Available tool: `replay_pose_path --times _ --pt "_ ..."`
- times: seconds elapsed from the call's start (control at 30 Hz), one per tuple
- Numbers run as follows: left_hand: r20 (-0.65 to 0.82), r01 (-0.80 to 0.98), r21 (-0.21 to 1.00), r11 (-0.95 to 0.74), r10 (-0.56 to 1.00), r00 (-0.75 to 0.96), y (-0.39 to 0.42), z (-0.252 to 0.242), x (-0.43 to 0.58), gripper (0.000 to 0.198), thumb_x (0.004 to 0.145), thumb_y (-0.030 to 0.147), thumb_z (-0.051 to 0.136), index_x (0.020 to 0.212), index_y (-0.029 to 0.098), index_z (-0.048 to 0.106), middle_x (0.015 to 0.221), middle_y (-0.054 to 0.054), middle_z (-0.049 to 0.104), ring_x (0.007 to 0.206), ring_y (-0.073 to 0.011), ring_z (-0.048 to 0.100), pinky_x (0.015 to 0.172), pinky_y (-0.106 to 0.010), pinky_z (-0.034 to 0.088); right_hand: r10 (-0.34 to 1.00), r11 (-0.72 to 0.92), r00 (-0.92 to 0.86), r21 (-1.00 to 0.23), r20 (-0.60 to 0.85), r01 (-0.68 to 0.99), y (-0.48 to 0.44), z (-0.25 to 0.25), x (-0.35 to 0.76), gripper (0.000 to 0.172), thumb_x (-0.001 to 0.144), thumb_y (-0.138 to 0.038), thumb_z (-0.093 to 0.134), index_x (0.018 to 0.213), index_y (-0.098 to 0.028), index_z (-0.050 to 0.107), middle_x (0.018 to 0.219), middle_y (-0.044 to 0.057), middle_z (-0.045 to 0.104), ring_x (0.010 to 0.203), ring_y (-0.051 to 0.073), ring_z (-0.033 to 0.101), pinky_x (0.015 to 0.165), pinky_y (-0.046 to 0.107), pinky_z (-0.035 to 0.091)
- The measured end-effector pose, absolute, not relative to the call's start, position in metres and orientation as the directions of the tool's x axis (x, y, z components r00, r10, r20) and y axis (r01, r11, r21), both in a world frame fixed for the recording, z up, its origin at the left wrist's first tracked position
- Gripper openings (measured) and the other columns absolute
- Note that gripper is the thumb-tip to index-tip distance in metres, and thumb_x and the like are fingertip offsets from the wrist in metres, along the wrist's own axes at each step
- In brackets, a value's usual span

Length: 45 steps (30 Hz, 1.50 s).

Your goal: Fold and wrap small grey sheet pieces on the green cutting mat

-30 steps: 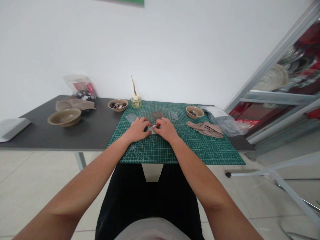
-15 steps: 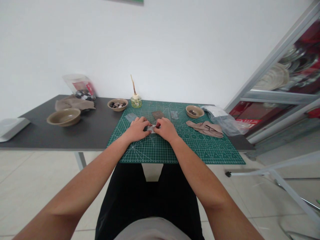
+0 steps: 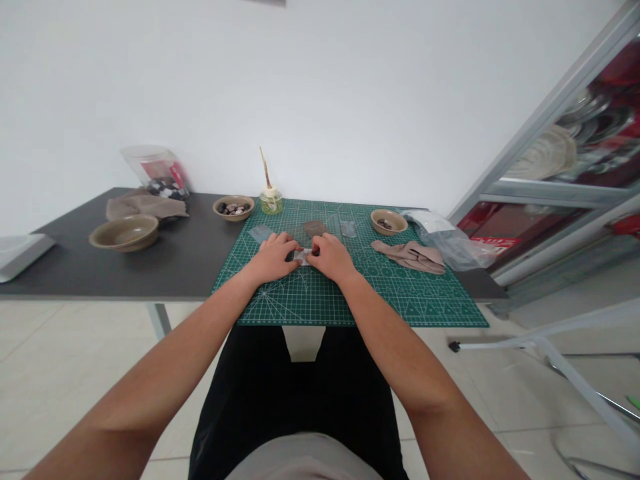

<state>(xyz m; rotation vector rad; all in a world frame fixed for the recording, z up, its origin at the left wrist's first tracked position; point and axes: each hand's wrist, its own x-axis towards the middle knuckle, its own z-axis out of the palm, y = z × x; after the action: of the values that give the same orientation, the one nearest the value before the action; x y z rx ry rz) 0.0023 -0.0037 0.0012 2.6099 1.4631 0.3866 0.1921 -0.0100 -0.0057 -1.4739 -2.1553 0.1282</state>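
My left hand [image 3: 276, 259] and my right hand [image 3: 330, 257] meet over the middle of a green cutting mat [image 3: 310, 300]. Between their thumbs and fingertips they pinch a small whitish piece [image 3: 302, 257], held low near the mat. Whether it is plastic or paper I cannot tell, as the fingers cover much of it. Just beyond the hands lies a flat brown piece [image 3: 314, 229]. Small clear plastic bags lie on either side of it, one plastic bag [image 3: 260, 233] by my left hand and another plastic bag [image 3: 349, 229] further right.
A bowl of stones [image 3: 233, 208] and a glass jar with sticks [image 3: 271, 200] stand at the back. On the right are a smaller bowl [image 3: 389, 223], a brown cloth [image 3: 413, 257] and a plastic bag [image 3: 450, 237]. A large bowl [image 3: 125, 233] sits left.
Both hands keep their pinch on the whitish piece, in nearly the same place. The camera view has shifted very slightly.
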Motion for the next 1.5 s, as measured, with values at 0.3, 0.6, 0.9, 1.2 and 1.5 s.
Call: replay_pose_path --times 0.3,0.6,0.9,1.2,1.5 --pt "0.175 0.815 0.233 -0.530 0.847 0.501 -0.0039 0.0005 0.0018 0.034 0.084 0.042 0.054 0.112 0.024 0.063 0.116 -0.009 0.053 0.105 -0.0300 0.047 0.091 -0.047 0.042 0.871 0.458 -0.336 -0.345 0.359 0.819 -0.0124 -0.0044 0.1903 0.011 0.086 -0.026 0.060 0.076 -0.020 0.058 0.085 0.003 0.056 0.089 0.019 0.052 0.077 0.029 0.039" --pt "0.173 0.811 0.236 -0.535 0.845 0.507 -0.0048 0.0026 0.0020 0.036 0.085 0.043 0.052 0.114 0.024 0.064 0.114 -0.010 0.054 0.103 -0.0296 0.047 0.091 -0.047 0.042 0.861 0.488 -0.375 -0.348 0.344 0.801 -0.0129 -0.0048 0.1927 0.014 0.080 -0.028 0.063 0.074 -0.021 0.054 0.082 0.002 0.052 0.083 0.018 0.051 0.074 0.029 0.039" --pt "0.172 0.816 0.234 -0.528 0.849 0.500 -0.0036 0.0006 0.0015 0.036 0.085 0.042 0.054 0.114 0.025 0.064 0.115 -0.009 0.053 0.105 -0.0298 0.047 0.093 -0.048 0.041 0.896 0.401 -0.271 -0.377 0.353 0.835 -0.0117 -0.0064 0.1892 0.012 0.083 -0.026 0.061 0.075 -0.021 0.055 0.084 0.003 0.054 0.085 0.019 0.051 0.073 0.029 0.038" --pt "0.170 0.814 0.226 -0.535 0.844 0.508 -0.0044 0.0004 0.0020 0.035 0.086 0.041 0.052 0.115 0.024 0.062 0.115 -0.009 0.054 0.104 -0.0299 0.047 0.090 -0.046 0.042 0.829 0.547 -0.431 -0.355 0.357 0.758 -0.0125 -0.0070 0.1926 0.012 0.083 -0.026 0.061 0.076 -0.020 0.054 0.084 0.002 0.052 0.085 0.018 0.050 0.076 0.028 0.038" --pt "0.160 0.814 0.231 -0.533 0.846 0.509 -0.0038 0.0010 0.0021 0.035 0.085 0.042 0.054 0.114 0.025 0.062 0.116 -0.010 0.054 0.105 -0.0309 0.047 0.090 -0.048 0.041 0.877 0.438 -0.301 -0.365 0.374 0.822 -0.0116 -0.0070 0.1898 0.011 0.084 -0.024 0.060 0.075 -0.021 0.055 0.084 0.003 0.054 0.088 0.020 0.052 0.078 0.030 0.039"
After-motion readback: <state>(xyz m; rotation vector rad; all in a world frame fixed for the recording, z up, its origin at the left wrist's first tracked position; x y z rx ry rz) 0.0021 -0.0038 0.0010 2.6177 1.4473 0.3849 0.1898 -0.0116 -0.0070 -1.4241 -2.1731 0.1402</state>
